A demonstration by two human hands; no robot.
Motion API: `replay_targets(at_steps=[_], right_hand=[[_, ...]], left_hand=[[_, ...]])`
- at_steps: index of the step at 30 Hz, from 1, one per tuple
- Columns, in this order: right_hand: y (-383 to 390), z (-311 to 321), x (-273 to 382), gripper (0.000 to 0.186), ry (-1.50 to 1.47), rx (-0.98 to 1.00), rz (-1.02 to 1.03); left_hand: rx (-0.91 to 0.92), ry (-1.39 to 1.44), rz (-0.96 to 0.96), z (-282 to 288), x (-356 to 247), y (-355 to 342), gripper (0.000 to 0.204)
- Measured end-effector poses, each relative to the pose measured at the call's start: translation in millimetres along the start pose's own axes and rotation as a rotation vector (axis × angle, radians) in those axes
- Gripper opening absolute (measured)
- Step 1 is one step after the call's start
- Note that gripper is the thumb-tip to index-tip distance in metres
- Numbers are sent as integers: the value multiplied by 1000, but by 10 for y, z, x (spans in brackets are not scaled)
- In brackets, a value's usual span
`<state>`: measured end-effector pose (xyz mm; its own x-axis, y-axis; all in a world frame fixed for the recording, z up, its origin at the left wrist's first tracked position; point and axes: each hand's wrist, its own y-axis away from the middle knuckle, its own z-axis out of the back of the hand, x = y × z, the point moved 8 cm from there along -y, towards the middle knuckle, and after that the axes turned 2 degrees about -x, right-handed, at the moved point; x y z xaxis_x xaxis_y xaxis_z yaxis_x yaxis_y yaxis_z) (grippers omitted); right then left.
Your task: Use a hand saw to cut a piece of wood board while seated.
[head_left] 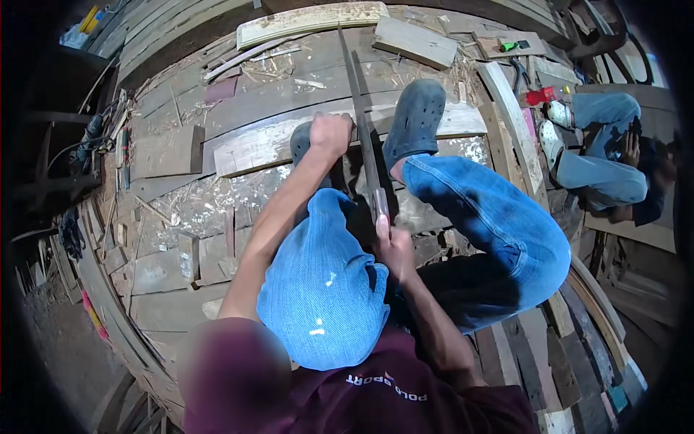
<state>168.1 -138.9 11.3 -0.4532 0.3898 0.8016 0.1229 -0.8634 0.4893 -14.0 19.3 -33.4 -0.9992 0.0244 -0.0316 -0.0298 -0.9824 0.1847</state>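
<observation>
My right hand is closed around the handle of a long handsaw, its thumb laid along the handle. The narrow blade points away from me and crosses a pale, weathered plank between my feet. My left hand is closed in a fist over the plank, just left of the blade; what its fingers hold, if anything, is hidden. A dark clog on my right foot rests on the plank right of the saw. Another clog is partly covered by my left hand.
Short wood blocks and shavings lie on the board floor. A thick offcut and a pale board lie at the far side. Another person sits at the right, near a red object. Stacked strips line the lower right.
</observation>
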Motion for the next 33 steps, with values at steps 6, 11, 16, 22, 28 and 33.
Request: replay_targets(at_steps=[6, 11, 16, 22, 28, 33], right_hand=[[-496, 25, 296, 57, 61, 28, -77], [-165, 102, 347, 54, -14, 57, 195], [-467, 100, 267, 57, 216, -49, 76], [-545, 56, 485, 61, 38, 118, -147], [-192, 30, 254, 63, 103, -66, 184], [-594, 33, 653, 55, 256, -72, 128]], left_hand=[[46, 61, -45, -18, -7, -38, 16], [15, 23, -57, -11, -18, -34, 19], [23, 72, -29, -39, -96, -21, 19], [-29, 37, 11, 71, -13, -34, 12], [25, 24, -1, -16, -17, -28, 15], [45, 47, -22, -6, -68, -48, 12]])
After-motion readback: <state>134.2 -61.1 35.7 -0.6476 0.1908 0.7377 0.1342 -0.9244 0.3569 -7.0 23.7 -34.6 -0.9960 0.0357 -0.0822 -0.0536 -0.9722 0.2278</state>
